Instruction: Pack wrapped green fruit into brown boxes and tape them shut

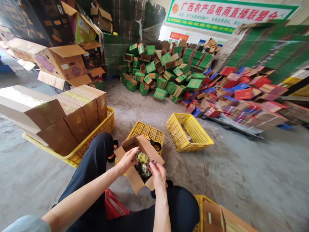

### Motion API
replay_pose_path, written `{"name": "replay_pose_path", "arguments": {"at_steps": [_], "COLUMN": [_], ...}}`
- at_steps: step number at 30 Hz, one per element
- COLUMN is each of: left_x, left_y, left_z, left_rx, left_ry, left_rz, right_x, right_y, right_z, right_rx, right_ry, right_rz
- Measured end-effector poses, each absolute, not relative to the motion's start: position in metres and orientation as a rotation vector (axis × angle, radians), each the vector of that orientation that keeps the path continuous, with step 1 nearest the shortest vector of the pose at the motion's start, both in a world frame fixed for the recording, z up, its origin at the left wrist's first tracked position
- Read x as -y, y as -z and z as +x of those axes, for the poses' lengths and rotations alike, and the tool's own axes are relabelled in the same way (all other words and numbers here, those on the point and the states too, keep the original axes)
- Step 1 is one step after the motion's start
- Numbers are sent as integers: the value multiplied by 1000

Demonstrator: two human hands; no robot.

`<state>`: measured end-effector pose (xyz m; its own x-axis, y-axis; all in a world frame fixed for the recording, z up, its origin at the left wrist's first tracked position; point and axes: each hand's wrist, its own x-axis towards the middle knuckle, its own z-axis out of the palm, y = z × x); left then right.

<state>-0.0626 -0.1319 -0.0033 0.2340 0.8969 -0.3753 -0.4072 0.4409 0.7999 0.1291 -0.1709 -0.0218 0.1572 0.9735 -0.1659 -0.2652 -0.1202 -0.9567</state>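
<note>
An open cardboard box [154, 153] sits in front of me on an upturned yellow crate [145, 130], its flaps spread. Over the box I hold a clear plastic bag with a yellow-green, dark-spotted fruit [143, 158] in it. My left hand [129, 159] pinches the bag's left side, and my right hand [157, 174] grips its right side. Shiny wrapped contents [145, 169] show below, partly hidden; I cannot tell how many pieces there are. A black and yellow tape dispenser [157, 146] lies on the crate just behind the box.
Closed cartons [79, 119] fill a yellow crate [72, 158] at left. Another yellow crate [177, 137] stands at right. A red plastic object [114, 204] lies between my legs. Piled green boxes [159, 93] and red-blue boxes [241, 93] cover the floor behind. More cartons [217, 217] are at lower right.
</note>
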Motion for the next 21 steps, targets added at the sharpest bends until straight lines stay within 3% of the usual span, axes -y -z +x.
{"name": "replay_pose_path", "arguments": {"at_steps": [6,21], "left_x": [134,132], "left_y": [10,9], "left_z": [-62,-68], "left_rx": [-846,-742], "left_ry": [-807,-1035], "left_rz": [480,578], "right_x": [172,168], "right_y": [23,11], "right_z": [133,131], "right_rx": [903,638], "right_ry": [-1196,-1286], "right_rz": [-1185,-1152]}}
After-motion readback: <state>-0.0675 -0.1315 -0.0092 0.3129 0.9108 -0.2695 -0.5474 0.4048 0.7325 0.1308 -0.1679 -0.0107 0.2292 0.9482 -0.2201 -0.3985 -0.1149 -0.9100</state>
